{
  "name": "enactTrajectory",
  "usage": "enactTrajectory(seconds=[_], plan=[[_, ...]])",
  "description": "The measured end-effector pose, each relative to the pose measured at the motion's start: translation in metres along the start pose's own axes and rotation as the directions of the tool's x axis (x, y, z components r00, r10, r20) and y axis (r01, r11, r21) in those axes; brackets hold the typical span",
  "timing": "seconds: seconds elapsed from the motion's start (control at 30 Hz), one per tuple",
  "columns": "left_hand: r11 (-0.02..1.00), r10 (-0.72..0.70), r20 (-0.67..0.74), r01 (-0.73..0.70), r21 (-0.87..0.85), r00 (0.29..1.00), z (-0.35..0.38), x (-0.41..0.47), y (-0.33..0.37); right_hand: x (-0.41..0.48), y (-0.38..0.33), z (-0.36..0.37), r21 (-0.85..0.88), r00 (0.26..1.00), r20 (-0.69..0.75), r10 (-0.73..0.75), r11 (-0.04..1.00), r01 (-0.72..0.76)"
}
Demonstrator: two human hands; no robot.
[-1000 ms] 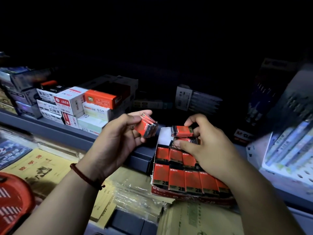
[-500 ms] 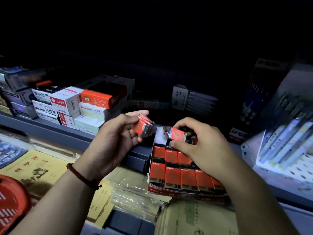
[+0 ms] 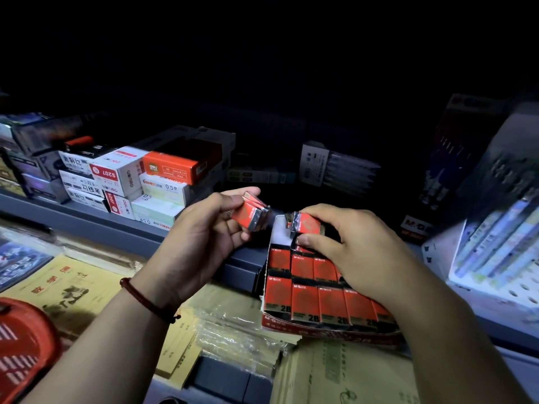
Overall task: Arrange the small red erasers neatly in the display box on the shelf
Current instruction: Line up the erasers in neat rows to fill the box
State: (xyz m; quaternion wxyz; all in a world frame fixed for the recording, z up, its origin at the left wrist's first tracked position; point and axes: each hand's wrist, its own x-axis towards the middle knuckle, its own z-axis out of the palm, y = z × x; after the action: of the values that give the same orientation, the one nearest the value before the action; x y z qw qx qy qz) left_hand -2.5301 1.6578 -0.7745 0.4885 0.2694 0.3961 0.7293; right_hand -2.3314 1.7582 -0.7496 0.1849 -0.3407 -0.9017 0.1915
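- The left hand [image 3: 204,237] is raised with its palm turned inward. Its fingers and thumb are curled round a small stack of red erasers [image 3: 251,214], gripping them by the sides. The stack's silvery ends point toward the right hand.
- The right hand [image 3: 358,252] is just beside the left, a little lower. It pinches a single red eraser [image 3: 306,223] between thumb and forefinger, and the other fingers are loosely curled.
- That single eraser is tilted and held over the back part of the display box [image 3: 326,330], which sits directly under the right hand.
- Rows of red erasers [image 3: 306,304] stand packed side by side in the box, marked "2B". The front row is nearest the person, and the right wrist covers part of the rows behind it.
- A red cord bracelet [image 3: 145,298] circles the left wrist.
- Beyond the left hand, stacked white and orange stationery cartons [image 3: 163,173] sit on a grey shelf [image 3: 87,225].
- Below the left forearm lie yellow exercise books [image 3: 58,287], some in clear wrap. A red basket [image 3: 23,345] is further out to the left.
- To the right of the right hand, blurred packs of pens [image 3: 495,243] lean on a white rack.
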Motion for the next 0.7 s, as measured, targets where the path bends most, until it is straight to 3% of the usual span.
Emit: enactTrajectory(seconds=[0.2,0.37,0.7], plan=[[1.000,0.011,-0.018,-0.011,-0.005,1.000,0.001,0.000,0.000,-0.002,0.002,0.001,0.050,0.999,-0.034,-0.009,0.999,0.010],[0.998,0.021,0.023,-0.023,0.062,1.000,-0.004,-0.001,0.000,-0.002,-0.001,-0.001,0.222,0.998,-0.068,0.001,0.975,0.014],[0.901,0.050,0.161,-0.114,0.419,0.986,0.014,-0.016,0.004,-0.010,0.007,-0.021,0.459,0.970,-0.198,0.143,0.888,-0.037]])
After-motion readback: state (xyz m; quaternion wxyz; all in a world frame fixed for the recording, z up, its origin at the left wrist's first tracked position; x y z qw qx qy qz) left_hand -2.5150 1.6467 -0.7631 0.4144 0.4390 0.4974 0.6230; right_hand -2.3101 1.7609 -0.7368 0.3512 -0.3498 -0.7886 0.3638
